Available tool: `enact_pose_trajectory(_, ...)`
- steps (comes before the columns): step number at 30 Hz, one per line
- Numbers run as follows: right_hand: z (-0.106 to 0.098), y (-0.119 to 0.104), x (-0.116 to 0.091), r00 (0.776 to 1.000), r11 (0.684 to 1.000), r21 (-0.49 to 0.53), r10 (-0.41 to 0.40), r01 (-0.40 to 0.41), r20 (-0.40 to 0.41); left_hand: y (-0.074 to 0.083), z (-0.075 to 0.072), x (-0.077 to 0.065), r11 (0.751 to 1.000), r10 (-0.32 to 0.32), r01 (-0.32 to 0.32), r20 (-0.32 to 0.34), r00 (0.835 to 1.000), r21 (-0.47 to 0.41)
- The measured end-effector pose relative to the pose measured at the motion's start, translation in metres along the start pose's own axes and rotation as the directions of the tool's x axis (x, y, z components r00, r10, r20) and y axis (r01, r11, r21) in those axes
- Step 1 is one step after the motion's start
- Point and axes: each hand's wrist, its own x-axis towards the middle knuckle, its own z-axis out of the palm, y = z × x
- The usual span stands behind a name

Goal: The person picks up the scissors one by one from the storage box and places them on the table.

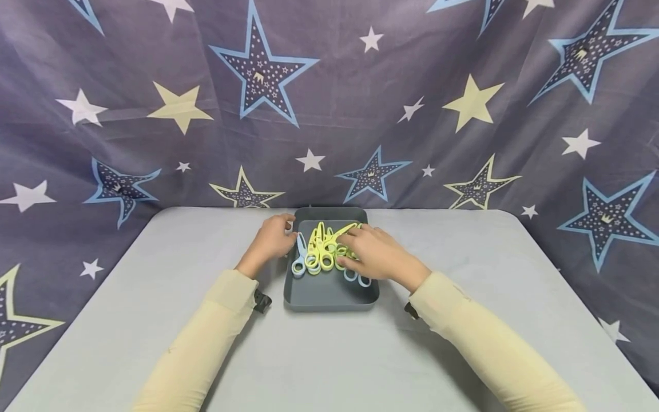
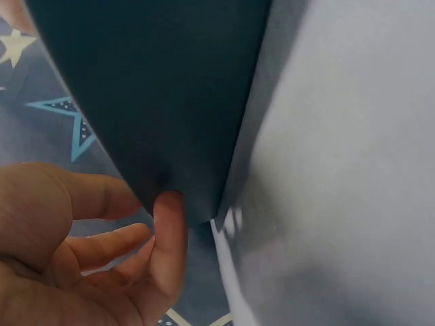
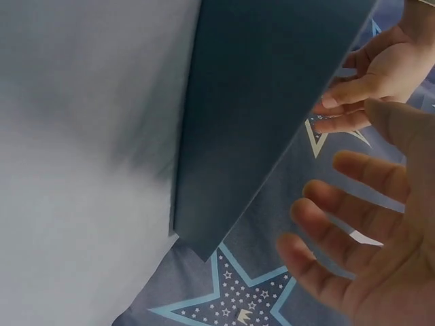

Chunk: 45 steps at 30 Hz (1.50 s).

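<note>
A dark grey tray (image 1: 329,300) stands on the table, its long sides running away from me. Several pairs of scissors lie inside: a blue pair (image 1: 301,254) along the left wall, yellow-green ones (image 1: 321,252) in the middle. Blue handle loops (image 1: 364,281) show at the right, their other ends hidden under my right hand (image 1: 376,252). That hand is over the tray's right side, fingers spread and loosely bent, nothing between them in the right wrist view. My left hand (image 1: 275,237) grips the tray's left wall near the far corner, one fingertip (image 2: 170,210) against the outside.
A pale grey cloth (image 1: 206,240) covers the table. Close behind the tray hangs a dark curtain (image 1: 329,114) printed with blue, yellow and white stars. Dark wrist devices (image 1: 262,301) sit at both cream sleeves (image 1: 216,326).
</note>
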Motion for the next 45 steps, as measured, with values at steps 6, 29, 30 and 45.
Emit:
enact_pose_trajectory(6,-0.004,-0.004,0.006,0.999,1.0,-0.001,0.017,-0.017,0.029,-0.001,-0.001,0.003,0.998,-0.055,0.055,0.011,0.998,-0.041)
enact_pose_trajectory(29,0.011,-0.017,0.043,0.988,0.996,0.076,0.043,-0.055,0.148,-0.007,0.004,0.006,0.969,-0.11,0.111,0.017,0.994,-0.221)
enact_pose_trajectory(30,0.011,-0.017,0.045,0.988,0.994,0.09,0.051,-0.065,0.145,-0.006,0.004,0.006,0.969,-0.108,0.109,0.014,0.994,-0.221)
enact_pose_trajectory(45,0.016,-0.041,0.063,0.988,0.991,0.075,0.105,-0.113,0.11,-0.006,0.005,0.006,0.967,-0.118,0.116,0.007,0.993,-0.229)
